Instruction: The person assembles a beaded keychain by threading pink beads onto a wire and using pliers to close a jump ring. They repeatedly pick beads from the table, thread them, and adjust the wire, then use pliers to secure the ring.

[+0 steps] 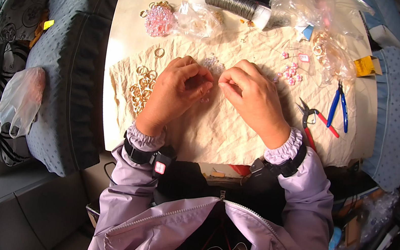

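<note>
Sm. white label w/ red-pink border [159, 167] sits on the dark strap [135, 153] at the L wrist; its print's too tiny to read. Similar sm. tag [303, 57] lies on the cloth [218, 140], upper R, print also unclear.

L hand [181, 85]: fingers curled in, thumb up against fingertips; can't tell if anything's pinched there. R hand [254, 98]: thumb & index drawn close, other fingers bent; contents, if any, can't be made out. Fingertips of the two face each other w/ a sm. gap.

Clear beads [212, 63] lie in a loose pile on the cloth, just beyond & btwn the hands. Gold rings [141, 90] are heaped just L of the L hand, w/ a single ring [159, 53] above the heap. Pink-white beads [289, 76] sit near the R hand, upper R side. Red-handled cutters [308, 117] & blue-handled pliers [339, 108] lie farther R.

Containers: clear bag [329, 59], upper R, has gold rings in it; another crumpled plastic bag [197, 19] lies beside pink beadwork [159, 21], contents unclear. Yellow box [366, 66] at table's R edge, inside hidden. Dark wire's wound on a white spool [262, 17], top ctr.
</note>
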Demonstrator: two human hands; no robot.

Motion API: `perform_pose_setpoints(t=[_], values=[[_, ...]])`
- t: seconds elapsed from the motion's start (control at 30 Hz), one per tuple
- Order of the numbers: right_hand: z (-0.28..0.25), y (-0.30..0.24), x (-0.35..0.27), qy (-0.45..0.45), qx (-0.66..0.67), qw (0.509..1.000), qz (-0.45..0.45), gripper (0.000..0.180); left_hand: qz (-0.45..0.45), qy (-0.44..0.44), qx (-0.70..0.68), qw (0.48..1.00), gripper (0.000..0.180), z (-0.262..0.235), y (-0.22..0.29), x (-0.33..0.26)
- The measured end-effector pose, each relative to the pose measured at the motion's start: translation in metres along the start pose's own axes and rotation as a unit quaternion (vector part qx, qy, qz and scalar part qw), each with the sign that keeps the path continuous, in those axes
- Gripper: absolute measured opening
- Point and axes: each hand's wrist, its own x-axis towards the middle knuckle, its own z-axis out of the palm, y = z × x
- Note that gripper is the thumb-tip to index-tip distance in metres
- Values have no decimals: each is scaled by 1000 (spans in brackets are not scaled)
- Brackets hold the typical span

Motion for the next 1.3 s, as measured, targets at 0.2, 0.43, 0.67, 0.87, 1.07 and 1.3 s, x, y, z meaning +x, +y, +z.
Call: perform_pose_setpoints(t=[0.2, 0.43, 0.67, 0.87, 1.07, 1.3], values=[[1, 0, 1, -4, 41, 998, 48, 9, 17, 41, -27, 999, 14, 10, 2, 4], [3, 3, 3, 20, 95, 992, 74, 10, -40, 36, -93, 994, 14, 5, 11, 1], [2, -2, 5, 18, 129, 991, 39, 15, 33, 61, -83, 994, 11, 7, 3, 1], [-7, -5, 6, 81, -14, 996, -17, 12, 2, 87, -181, 980, 6, 1, 7, -1], [-11, -5, 11, 133, -37, 990, -41, 11, -36, 109, -248, 962, 10, -2, 10, -3], [-6, -8, 7, 47, 82, 995, -23, 9, -16, 60, -192, 980, 10, 1, 8, -3]])
